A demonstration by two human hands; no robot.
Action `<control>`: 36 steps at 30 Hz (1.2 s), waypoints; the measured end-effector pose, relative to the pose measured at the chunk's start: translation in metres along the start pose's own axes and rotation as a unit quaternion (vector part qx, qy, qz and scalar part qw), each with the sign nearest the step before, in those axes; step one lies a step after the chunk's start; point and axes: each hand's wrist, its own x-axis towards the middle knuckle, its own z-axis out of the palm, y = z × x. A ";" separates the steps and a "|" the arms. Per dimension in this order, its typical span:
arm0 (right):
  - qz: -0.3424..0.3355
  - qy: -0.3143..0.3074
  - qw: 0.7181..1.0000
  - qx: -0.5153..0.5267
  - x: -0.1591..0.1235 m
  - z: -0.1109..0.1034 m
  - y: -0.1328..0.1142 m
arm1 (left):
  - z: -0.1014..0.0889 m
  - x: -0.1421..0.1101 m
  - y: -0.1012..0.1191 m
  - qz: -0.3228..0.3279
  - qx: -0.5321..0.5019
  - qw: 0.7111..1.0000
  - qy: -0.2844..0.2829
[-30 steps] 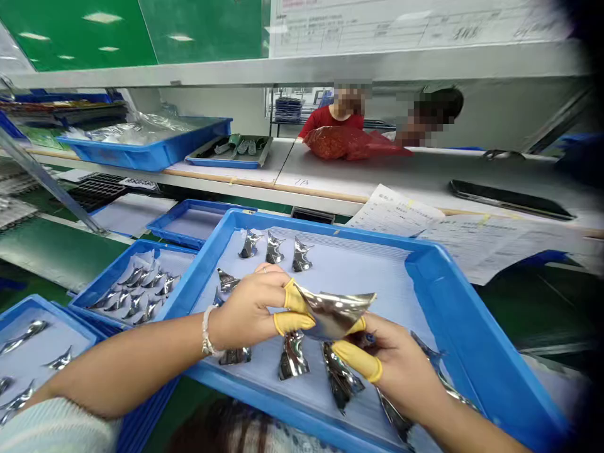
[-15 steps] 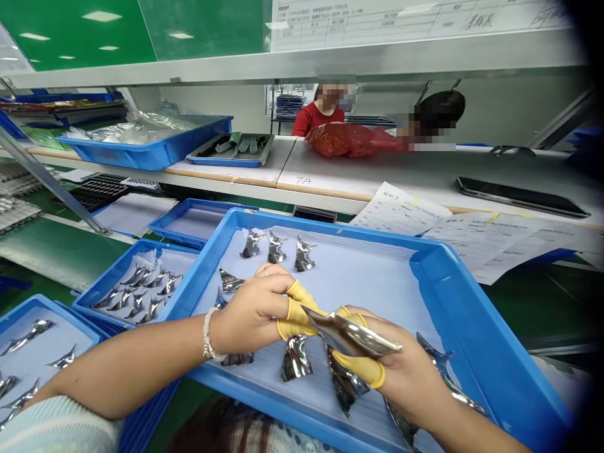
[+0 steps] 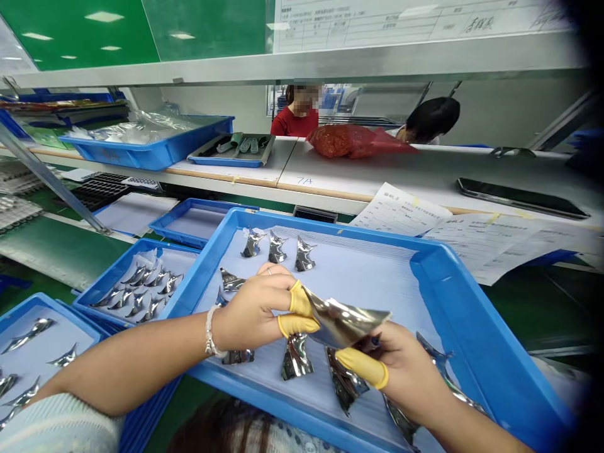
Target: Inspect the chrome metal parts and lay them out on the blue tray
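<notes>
We hold 1 curved mirror-foil piece (image 3: 342, 324) above the middle of the blue plastic tray (image 3: 453, 277), clear of its pale liner sheet (image 3: 363, 270). Our left hand (image 3: 250, 311) pinches the left edge of the piece between 2 yellow finger cots (image 3: 298, 324). Our right hand (image 3: 401, 377) closes on the lower right edge, with 1 yellow finger cot (image 3: 362, 368) pressed beneath it; the exact contact is partly hidden. The step in hand is this 2-hand pinch, with the piece held between both hands. A row of 3 foil pieces (image 3: 277, 248) lies near the far edge of the tray, and further foil pieces (image 3: 296, 358) lie beneath our hands. A second blue tray (image 3: 155, 246) of foil pieces sits to the left, and printed papers (image 3: 401, 211) lie at the near edge of the counter (image 3: 377, 170).
</notes>
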 end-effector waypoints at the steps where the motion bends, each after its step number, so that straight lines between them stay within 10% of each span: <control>1: 0.023 0.010 0.999 0.032 0.000 0.000 0.001 | 0.000 0.001 0.000 -0.004 -0.006 1.000 0.006; 11: 0.176 0.055 0.953 0.240 0.007 0.005 -0.003 | 0.007 0.003 -0.003 -0.289 -0.273 0.917 0.016; 36: 0.117 -0.017 0.973 0.199 0.009 0.007 0.001 | 0.015 0.005 -0.010 -0.327 -0.411 0.849 0.051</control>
